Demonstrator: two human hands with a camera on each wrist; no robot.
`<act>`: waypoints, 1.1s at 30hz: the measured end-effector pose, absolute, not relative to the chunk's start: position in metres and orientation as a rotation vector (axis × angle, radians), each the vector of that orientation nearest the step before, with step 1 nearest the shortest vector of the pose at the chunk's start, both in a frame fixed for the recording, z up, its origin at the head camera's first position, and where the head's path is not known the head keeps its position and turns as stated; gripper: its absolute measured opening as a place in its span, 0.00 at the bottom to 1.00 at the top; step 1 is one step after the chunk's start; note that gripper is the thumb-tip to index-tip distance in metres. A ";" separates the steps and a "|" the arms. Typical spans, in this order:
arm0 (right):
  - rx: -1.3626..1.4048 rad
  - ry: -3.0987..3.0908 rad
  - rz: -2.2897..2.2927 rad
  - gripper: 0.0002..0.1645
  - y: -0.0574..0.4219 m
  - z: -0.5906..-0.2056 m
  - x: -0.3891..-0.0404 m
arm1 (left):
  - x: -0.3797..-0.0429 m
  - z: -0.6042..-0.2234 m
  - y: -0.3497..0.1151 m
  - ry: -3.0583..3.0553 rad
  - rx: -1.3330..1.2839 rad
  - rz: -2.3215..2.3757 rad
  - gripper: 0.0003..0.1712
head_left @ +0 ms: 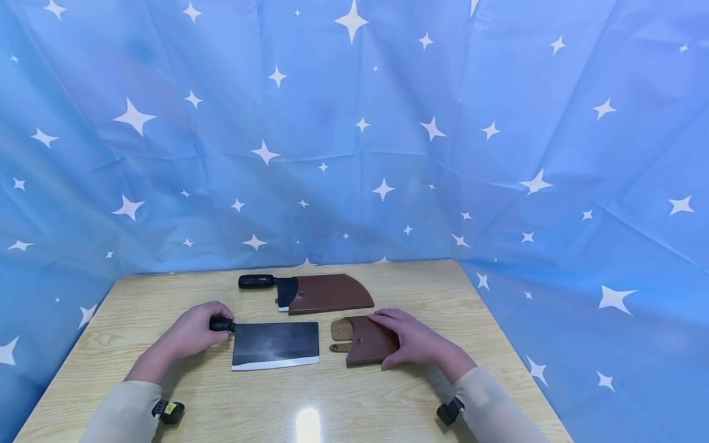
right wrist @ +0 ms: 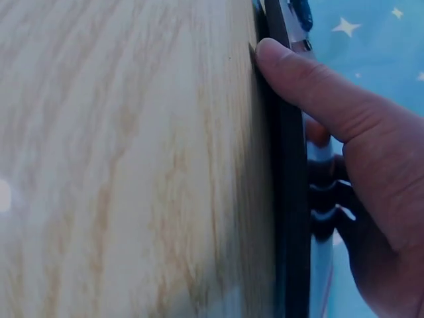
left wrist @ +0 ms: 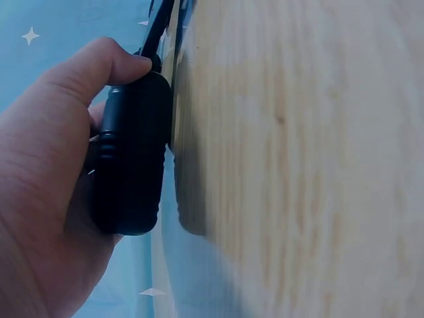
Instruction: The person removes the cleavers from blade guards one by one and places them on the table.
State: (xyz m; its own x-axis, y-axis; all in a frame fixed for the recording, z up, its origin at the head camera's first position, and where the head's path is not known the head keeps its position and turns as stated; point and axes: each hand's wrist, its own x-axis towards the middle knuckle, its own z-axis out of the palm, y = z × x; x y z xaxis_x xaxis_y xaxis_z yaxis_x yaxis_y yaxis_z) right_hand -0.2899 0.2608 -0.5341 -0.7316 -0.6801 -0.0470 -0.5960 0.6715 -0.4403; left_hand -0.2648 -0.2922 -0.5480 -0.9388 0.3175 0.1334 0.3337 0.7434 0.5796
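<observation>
By its black handle (left wrist: 132,159), a cleaver (head_left: 275,343) is held in my left hand (head_left: 192,332); thumb and fingers pinch the handle near the blade. The broad dark blade lies low over the table, its pale cutting edge toward me. To its right lies a brown leather sheath (head_left: 370,341), its mouth and strap facing the blade, a short gap between them. My right hand (head_left: 416,341) grips the sheath across its closed end, thumb on the near edge and fingers on the far edge. In the right wrist view the thumb (right wrist: 298,76) touches the sheath's dark edge (right wrist: 290,212).
Behind both hands, a second cleaver lies with its blade mostly inside a brown sheath (head_left: 332,294) and its black handle (head_left: 256,281) to the left. The wooden table (head_left: 232,406) ends at a blue star-patterned cloth (head_left: 316,203) behind and at the sides.
</observation>
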 end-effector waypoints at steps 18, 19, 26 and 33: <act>-1.054 2.627 -0.586 0.71 0.261 -0.540 -0.294 | -0.264 -0.546 -0.295 -2.957 -0.569 -1.050 0.12; -1.051 2.627 -0.589 0.71 0.261 -0.540 -0.294 | -0.264 -0.546 -0.296 -2.959 -0.566 -1.052 0.13; -1.037 2.632 -0.599 0.71 0.261 -0.538 -0.294 | -0.265 -0.543 -0.295 -2.967 -0.569 -1.055 0.13; -1.024 2.632 -0.598 0.70 0.261 -0.538 -0.292 | -0.267 -0.545 -0.296 -2.955 -0.593 -1.049 0.13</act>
State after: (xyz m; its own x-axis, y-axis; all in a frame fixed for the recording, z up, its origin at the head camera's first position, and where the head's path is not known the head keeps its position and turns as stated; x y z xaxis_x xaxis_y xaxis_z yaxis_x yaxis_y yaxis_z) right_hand -0.2921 0.2614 -0.5377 -0.7200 -0.6887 -0.0850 -0.5843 0.6678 -0.4611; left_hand -0.2666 -0.2956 -0.5452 -0.9298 0.3600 0.0765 0.3276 0.7151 0.6175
